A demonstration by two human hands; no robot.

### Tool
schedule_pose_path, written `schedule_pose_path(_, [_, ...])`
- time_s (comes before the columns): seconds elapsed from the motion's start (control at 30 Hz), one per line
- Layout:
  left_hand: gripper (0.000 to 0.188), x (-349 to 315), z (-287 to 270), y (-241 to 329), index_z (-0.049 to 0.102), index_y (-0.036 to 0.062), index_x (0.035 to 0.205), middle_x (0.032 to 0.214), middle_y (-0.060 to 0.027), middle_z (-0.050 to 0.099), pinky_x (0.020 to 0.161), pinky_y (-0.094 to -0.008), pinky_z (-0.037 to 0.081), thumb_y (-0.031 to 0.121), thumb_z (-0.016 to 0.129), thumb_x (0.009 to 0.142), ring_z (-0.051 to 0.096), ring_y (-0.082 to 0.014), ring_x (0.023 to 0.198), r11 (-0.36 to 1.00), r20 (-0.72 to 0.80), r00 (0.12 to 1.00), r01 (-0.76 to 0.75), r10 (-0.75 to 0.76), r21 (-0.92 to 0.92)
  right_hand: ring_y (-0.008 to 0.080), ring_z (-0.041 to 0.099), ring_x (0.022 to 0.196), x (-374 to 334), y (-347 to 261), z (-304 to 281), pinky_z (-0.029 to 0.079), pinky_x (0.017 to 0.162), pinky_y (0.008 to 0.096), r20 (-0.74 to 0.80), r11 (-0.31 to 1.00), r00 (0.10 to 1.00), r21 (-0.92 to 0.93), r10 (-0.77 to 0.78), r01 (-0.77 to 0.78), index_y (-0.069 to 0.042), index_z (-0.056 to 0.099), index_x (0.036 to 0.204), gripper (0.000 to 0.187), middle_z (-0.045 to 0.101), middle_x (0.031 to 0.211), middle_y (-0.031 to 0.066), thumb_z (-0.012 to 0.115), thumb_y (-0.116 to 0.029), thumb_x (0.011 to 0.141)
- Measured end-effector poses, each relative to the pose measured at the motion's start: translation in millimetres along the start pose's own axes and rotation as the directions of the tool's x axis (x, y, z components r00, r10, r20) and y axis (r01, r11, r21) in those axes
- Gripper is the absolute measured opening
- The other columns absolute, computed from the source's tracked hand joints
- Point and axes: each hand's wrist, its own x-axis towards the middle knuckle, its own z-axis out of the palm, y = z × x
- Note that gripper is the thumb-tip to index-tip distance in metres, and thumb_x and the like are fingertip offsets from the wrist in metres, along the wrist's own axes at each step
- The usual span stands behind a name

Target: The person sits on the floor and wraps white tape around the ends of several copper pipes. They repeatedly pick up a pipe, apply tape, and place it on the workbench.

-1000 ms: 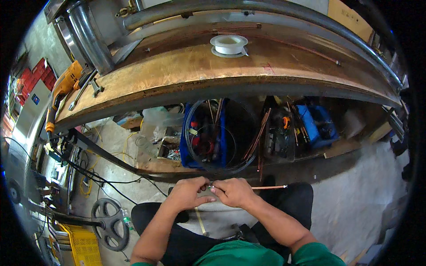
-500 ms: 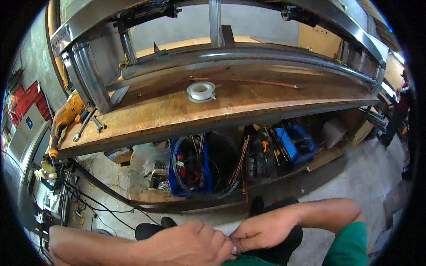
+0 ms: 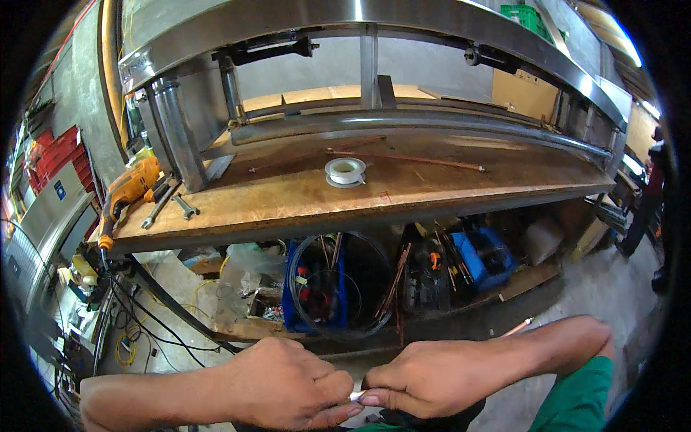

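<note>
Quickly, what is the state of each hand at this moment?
Left hand: closed, fingers pinching a small white piece.
Right hand: closed, fingers pinching the same white piece from the other side.

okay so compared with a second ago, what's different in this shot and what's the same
The view has tilted up: the wooden bench with the white tape roll now sits mid-picture, and the steel frame above it shows. The left hand and right hand have slid to the bottom edge. Both stay pinched together on a small white piece. The orange drill and the wrenches lie where they were.
</note>
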Motion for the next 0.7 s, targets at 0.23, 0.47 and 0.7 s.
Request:
schedule_pose_path(0.23, [0.035, -24, 13, -23, 0.048, 0.009, 0.073, 0.063, -0.0094, 0.057, 0.052, -0.0425, 0.049, 0.036, 0.06, 0.092, 0.061, -0.0312, 0.058, 0.983, 0.002, 0.984, 0.178, -0.178, 0.037, 0.0455, 0.061, 0.081, 10, 24, 0, 0.047, 0.073, 0.0549, -0.13, 0.988, 0.991, -0.146, 0.029, -0.048, -0.002, 0.057, 0.102, 0.03, 0.062, 0.082, 0.024, 0.047, -0.03, 0.1])
schedule_pose_path(0.47, [0.027, -150, 87, -48, 0.068, 0.0059, 0.1, 0.084, -0.0148, 0.066, 0.072, -0.0427, 0.053, 0.031, 0.063, 0.09, 0.065, -0.0365, 0.08, 0.651, -0.079, 0.653, 0.723, -0.753, -0.232, 0.027, 0.065, 0.087, -50, 81, -9, 0.048, 0.077, 0.0441, -0.436, 0.627, 0.895, -0.725, -0.095, -0.287, -0.014, 0.065, 0.103, 0.022, 0.064, 0.088, 0.0072, 0.063, -0.024, 0.084])
schedule_pose_path(0.7, [0.034, -110, 174, -41, 0.064, 0.0051, 0.112, 0.103, -0.0156, 0.066, 0.086, -0.0407, 0.05, 0.033, 0.062, 0.094, 0.063, -0.035, 0.1, 0.659, 0.185, 0.79, 0.596, -0.585, -0.46, 0.0372, 0.065, 0.084, -22, 93, 10, 0.052, 0.074, 0.0459, -0.275, 0.969, 0.949, -0.228, -0.153, 0.09, -0.004, 0.066, 0.103, 0.025, 0.068, 0.089, 0.0154, 0.061, -0.026, 0.091])
